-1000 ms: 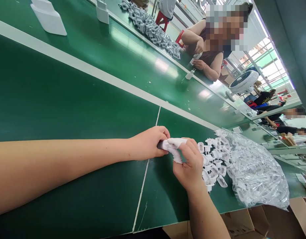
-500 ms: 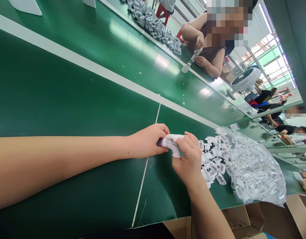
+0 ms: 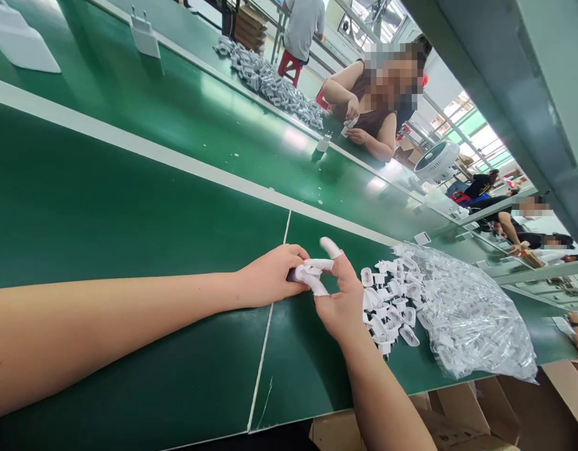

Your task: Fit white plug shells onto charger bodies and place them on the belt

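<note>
My left hand (image 3: 274,275) is closed round a small piece, dark grey at its visible end (image 3: 293,274), over the green table (image 3: 176,232). My right hand (image 3: 338,288) meets it from the right, its thumb and a finger, both in white covers, pressed to the same piece. Another white-covered finger (image 3: 330,247) of this hand points up, away from the piece. Most of the piece is hidden by the fingers. Right beside my right hand lies a heap of white plug housings (image 3: 392,300).
A clear plastic bag (image 3: 477,313) of white parts adjoins the heap. Cardboard boxes (image 3: 458,407) stand below the table edge. Across the belt (image 3: 251,156), a person (image 3: 383,119) handles a white part. White plugs (image 3: 145,37) stand on the belt's far side.
The view has shifted, so both hands appear slightly left and lower. A covered finger of my right hand has lifted upward. The person across has let go of a plug, which stands on the belt.
</note>
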Available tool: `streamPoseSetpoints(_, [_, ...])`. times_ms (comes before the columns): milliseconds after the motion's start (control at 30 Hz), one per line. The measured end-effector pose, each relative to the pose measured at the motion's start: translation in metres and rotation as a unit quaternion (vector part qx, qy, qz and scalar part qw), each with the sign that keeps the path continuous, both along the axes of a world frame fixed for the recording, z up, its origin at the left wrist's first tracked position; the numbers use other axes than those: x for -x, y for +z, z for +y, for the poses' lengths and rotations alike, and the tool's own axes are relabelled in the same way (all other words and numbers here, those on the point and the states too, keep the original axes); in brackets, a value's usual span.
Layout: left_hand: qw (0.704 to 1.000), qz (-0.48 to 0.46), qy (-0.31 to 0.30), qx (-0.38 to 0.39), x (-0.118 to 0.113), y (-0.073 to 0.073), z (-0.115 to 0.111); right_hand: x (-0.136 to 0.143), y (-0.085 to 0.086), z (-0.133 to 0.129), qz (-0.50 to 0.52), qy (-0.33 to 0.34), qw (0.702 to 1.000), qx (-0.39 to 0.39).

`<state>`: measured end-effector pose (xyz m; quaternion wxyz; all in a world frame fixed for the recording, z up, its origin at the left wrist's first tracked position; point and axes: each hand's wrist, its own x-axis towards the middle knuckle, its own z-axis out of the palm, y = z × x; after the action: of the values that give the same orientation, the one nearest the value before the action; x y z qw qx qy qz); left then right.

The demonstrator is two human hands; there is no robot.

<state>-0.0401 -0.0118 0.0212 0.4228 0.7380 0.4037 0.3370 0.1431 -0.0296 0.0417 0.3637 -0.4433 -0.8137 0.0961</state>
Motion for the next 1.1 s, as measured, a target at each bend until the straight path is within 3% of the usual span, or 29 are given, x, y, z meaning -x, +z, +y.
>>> streamPoseSetpoints(67, [1.0, -0.019, 0.013, -0.016, 0.002, 0.0, -0.002, -0.003, 0.001, -0.001, 0.05, 0.009, 0.997, 0.053])
streamPoseSetpoints(200, [0.997, -0.02, 0.048, -0.058, 0.003, -0.002, -0.006, -0.007, 0.0, 0.002, 0.036, 0.038, 0.998, 0.044])
streamPoseSetpoints(300, [0.996, 0.006, 0.079, -0.044, 0.003, 0.001, -0.006, -0.012, 0.0, 0.007, 0.023, 0.044, 0.997, 0.059])
streamPoseSetpoints(367, [0.995, 0.027, 0.091, -0.022, 0.005, 0.006, 0.002, -0.022, 0.007, 0.01, 0.013, 0.013, 0.997, 0.078])
streamPoseSetpoints(467, [0.984, 0.082, 0.155, -0.004, 0.017, 0.017, 0.034, -0.047, 0.024, 0.008, -0.08, -0.072, 0.989, 0.099])
streamPoseSetpoints(567, [0.957, 0.136, 0.256, -0.003, 0.042, 0.026, 0.081, -0.073, 0.034, 0.0, -0.224, -0.074, 0.968, 0.09])
streamPoseSetpoints(700, [0.91, 0.18, 0.374, -0.005, 0.078, 0.029, 0.136, -0.09, 0.023, 0.001, -0.319, -0.016, 0.945, 0.068])
streamPoseSetpoints(833, [0.87, 0.187, 0.456, 0.003, 0.101, 0.024, 0.163, -0.087, 0.007, 0.014, -0.301, -0.034, 0.949, 0.089])
streamPoseSetpoints(967, [0.852, 0.149, 0.501, 0.018, 0.101, 0.021, 0.167, -0.073, 0.005, 0.022, -0.257, -0.054, 0.962, 0.073])
streamPoseSetpoints(1033, [0.846, 0.123, 0.518, 0.008, 0.09, 0.022, 0.155, -0.066, 0.005, 0.023, -0.224, -0.042, 0.97, 0.082])
streamPoseSetpoints(1100, [0.853, 0.098, 0.513, -0.003, 0.073, 0.022, 0.128, -0.059, 0.003, 0.022, -0.174, -0.018, 0.98, 0.1])
